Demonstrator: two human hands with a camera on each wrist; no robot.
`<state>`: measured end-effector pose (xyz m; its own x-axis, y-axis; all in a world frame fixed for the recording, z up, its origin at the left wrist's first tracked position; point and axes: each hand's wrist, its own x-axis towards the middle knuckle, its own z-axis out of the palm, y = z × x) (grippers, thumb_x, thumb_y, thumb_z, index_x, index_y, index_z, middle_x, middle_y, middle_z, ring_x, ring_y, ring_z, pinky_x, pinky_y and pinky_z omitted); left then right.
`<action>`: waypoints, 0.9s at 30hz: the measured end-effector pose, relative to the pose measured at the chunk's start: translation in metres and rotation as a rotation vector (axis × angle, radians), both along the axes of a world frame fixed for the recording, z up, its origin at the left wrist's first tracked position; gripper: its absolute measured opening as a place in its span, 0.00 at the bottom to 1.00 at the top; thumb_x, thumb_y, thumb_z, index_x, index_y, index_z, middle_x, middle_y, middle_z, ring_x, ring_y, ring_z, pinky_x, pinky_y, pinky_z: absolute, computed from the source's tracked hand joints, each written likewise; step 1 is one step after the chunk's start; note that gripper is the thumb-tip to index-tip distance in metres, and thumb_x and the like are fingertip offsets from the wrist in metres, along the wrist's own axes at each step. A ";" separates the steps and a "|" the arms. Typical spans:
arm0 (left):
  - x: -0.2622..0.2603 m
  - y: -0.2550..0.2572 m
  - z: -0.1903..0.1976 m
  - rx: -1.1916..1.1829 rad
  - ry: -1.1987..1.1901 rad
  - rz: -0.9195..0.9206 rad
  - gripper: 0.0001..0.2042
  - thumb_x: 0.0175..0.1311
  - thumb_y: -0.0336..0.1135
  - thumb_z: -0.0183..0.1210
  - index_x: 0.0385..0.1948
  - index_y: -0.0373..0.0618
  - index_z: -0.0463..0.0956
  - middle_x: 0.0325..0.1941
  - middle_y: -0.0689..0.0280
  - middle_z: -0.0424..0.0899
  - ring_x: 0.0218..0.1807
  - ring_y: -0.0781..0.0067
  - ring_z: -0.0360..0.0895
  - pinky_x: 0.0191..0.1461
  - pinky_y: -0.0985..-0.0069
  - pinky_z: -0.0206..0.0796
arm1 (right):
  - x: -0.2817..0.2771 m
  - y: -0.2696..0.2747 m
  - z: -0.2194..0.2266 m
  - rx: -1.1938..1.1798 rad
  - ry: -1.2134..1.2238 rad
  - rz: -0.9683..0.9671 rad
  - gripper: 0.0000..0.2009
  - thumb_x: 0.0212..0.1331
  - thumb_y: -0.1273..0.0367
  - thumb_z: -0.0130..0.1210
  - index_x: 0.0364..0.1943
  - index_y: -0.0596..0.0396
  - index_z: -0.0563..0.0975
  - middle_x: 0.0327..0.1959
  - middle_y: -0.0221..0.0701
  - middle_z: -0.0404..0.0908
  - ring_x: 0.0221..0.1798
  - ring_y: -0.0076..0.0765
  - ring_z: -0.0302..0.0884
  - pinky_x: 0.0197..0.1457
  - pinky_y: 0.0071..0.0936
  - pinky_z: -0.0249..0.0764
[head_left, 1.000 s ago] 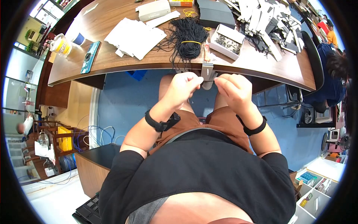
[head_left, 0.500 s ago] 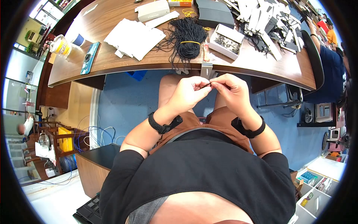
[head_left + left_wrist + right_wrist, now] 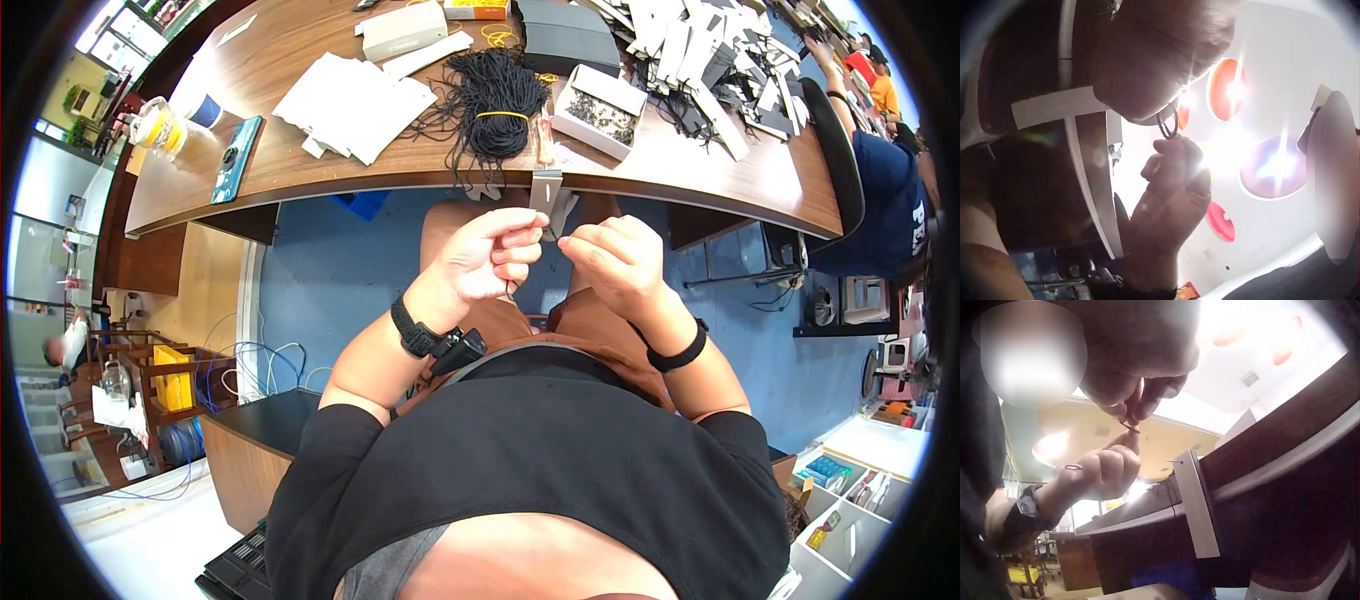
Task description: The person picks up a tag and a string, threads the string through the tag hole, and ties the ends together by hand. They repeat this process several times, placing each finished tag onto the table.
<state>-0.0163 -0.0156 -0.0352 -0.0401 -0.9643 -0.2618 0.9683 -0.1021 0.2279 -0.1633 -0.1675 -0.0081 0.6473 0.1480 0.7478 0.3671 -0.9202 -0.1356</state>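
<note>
A thin dark cord (image 3: 1167,125) forms a small loop between the fingertips of both hands in the left wrist view. My left hand (image 3: 485,255) has its fingers curled round part of the cord, and a small loop end (image 3: 1073,467) sticks out of the fist in the right wrist view. Facing it, my right hand (image 3: 618,262) pinches the cord between thumb and fingertips. Both hands are held in front of the table edge, close together with a narrow gap. A pale strip-shaped piece (image 3: 546,195) stands out from that edge just beyond them.
On the table (image 3: 330,176) lie a bundle of black cords (image 3: 500,115), white sheets (image 3: 350,105), an open box of small dark parts (image 3: 600,110), a heap of black and white strips (image 3: 700,60), a phone (image 3: 236,160) and a jar (image 3: 160,130). Someone sits at the right.
My hands touched at the fingertips half a second ago and now stand slightly apart. My left hand has turned, showing its curled fingers, and the wrists have tilted.
</note>
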 end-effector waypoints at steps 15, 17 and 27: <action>-0.029 -0.003 0.004 -0.008 -1.175 0.362 0.06 0.58 0.24 0.60 0.36 0.35 0.77 0.33 0.69 0.79 0.35 0.86 0.73 0.40 0.86 0.67 | 0.007 0.012 -0.001 0.627 0.245 -0.025 0.05 0.49 0.75 0.61 0.31 0.57 0.79 0.27 0.34 0.80 0.30 0.36 0.79 0.34 0.26 0.74; -0.029 -0.004 -0.001 -0.031 -1.182 0.352 0.05 0.58 0.23 0.59 0.35 0.36 0.76 0.33 0.70 0.79 0.35 0.86 0.72 0.40 0.86 0.66 | 0.006 0.005 -0.003 0.740 0.352 -0.015 0.05 0.51 0.74 0.61 0.32 0.58 0.80 0.27 0.36 0.79 0.31 0.36 0.80 0.35 0.26 0.74; -0.032 -0.009 -0.003 0.013 -1.176 0.392 0.05 0.57 0.22 0.56 0.34 0.38 0.74 0.26 0.74 0.74 0.29 0.89 0.67 0.31 0.87 0.63 | 0.006 0.006 0.012 0.284 0.292 -0.097 0.06 0.47 0.69 0.61 0.26 0.52 0.75 0.23 0.31 0.75 0.26 0.40 0.76 0.28 0.31 0.73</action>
